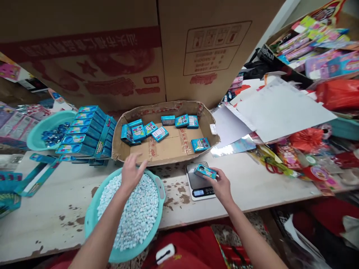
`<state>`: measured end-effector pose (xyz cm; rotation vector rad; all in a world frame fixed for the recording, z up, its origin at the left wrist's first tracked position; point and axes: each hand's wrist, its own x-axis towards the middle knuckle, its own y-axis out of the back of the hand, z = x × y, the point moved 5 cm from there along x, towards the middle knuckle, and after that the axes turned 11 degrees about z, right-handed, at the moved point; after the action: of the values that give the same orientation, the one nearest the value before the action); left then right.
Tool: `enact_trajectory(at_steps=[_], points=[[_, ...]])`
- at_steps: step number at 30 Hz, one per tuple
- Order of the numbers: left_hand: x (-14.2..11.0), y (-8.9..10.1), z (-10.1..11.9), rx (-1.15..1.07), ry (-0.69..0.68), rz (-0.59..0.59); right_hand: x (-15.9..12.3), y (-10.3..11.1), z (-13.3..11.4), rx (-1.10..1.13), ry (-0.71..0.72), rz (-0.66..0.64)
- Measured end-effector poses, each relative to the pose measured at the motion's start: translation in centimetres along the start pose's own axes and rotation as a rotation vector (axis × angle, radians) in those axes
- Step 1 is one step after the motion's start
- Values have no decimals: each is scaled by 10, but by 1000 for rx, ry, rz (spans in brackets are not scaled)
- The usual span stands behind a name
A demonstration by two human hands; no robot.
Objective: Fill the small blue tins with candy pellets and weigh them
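Observation:
My right hand (222, 184) grips a small blue candy box (205, 171) by its right end. The box is tilted over the plate of a small kitchen scale (195, 181) with a lit display; I cannot tell whether it touches the plate. My left hand (132, 172) hovers above the far side of a turquoise basin (161, 215) with its fingers apart and nothing visible in them. Pale blue candy pieces (141, 209) fill the basin. Just beyond both hands, a low cardboard tray (168, 160) holds several closed blue candy boxes (181, 121).
Stacked blue boxes (82, 132) stand left of the tray, beside a turquoise bowl (35, 130) of shiny blue pieces. A large cardboard carton (179, 52) rises behind. White sheets (283, 108) and colourful packages lie to the right. The table's front edge (193, 223) runs close to me.

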<state>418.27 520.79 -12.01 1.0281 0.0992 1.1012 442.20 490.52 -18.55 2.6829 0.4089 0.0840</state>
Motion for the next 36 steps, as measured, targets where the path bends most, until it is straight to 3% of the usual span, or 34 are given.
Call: enact_trajectory(at_steps=[4,7,10,13,15,17,19,22,24,28,30,32,34,36], points=[[97,-113,9,245,-25,-423,3,2,7,-36,5,-37],[130,-179,5,330,21,-542,-5,17,-1,-100,75,-19],[129,-212,5,345,36,-578,-14,37,-11,-97,114,22],[114,-221,11,324,54,-642,-19,49,-25,-103,156,60],[107,-214,18,282,85,-701,-19,48,-40,-102,203,54],[105,-196,28,218,100,-744,-18,42,-60,-80,282,32],[103,-164,45,40,80,-731,-18,32,-83,-40,374,0],[85,-92,82,-504,55,-628,-23,10,-113,36,414,-49],[58,-44,104,-716,74,-559,-33,-11,-130,130,343,-124],[-11,22,123,-567,-2,-444,-73,-57,-157,440,42,-375],[-38,41,102,-493,10,-417,-95,-70,-159,489,-81,-392],[-57,51,52,-352,128,-321,-115,-75,-153,458,-132,-406],[-71,56,-6,-46,192,-175,-136,-78,-144,410,-150,-496],[-86,47,-50,196,197,-192,-155,-78,-133,370,-175,-596]])
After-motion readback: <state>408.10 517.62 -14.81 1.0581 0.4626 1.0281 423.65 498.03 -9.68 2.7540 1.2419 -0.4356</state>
